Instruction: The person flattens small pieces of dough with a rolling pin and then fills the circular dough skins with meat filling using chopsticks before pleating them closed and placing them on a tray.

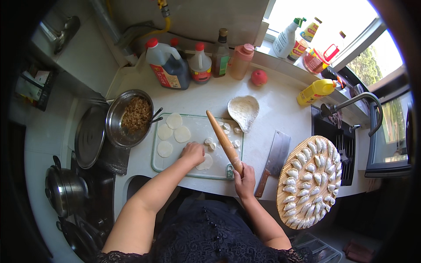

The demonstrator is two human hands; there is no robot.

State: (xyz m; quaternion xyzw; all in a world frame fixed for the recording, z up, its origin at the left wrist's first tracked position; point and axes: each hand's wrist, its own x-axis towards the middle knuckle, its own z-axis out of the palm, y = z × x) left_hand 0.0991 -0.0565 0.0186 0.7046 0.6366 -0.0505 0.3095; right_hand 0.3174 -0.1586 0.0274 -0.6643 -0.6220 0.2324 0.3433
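Note:
My right hand [244, 180] grips the lower end of a tapered wooden rolling pin [223, 139], tilted across the right part of a pale cutting board [197, 123]. My left hand [193, 153] is over the board with its fingers curled down; whether they hold anything is hidden. Just below that hand lies a round dough wrapper [205, 163]. Several more rolled wrappers [165, 132] rest on the board's left side, two of them overlapping. Small floured dough pieces [210, 143] lie on both sides of the pin. Behind the board's right corner sits a bowl of flour [243, 107].
A steel bowl of minced filling [135, 113] with chopsticks stands left. To the right lie a cleaver [277, 154] and a round tray [280, 194] of dumplings near the sink [349, 157]. Bottles [167, 67] and a red apple [259, 77] line the back.

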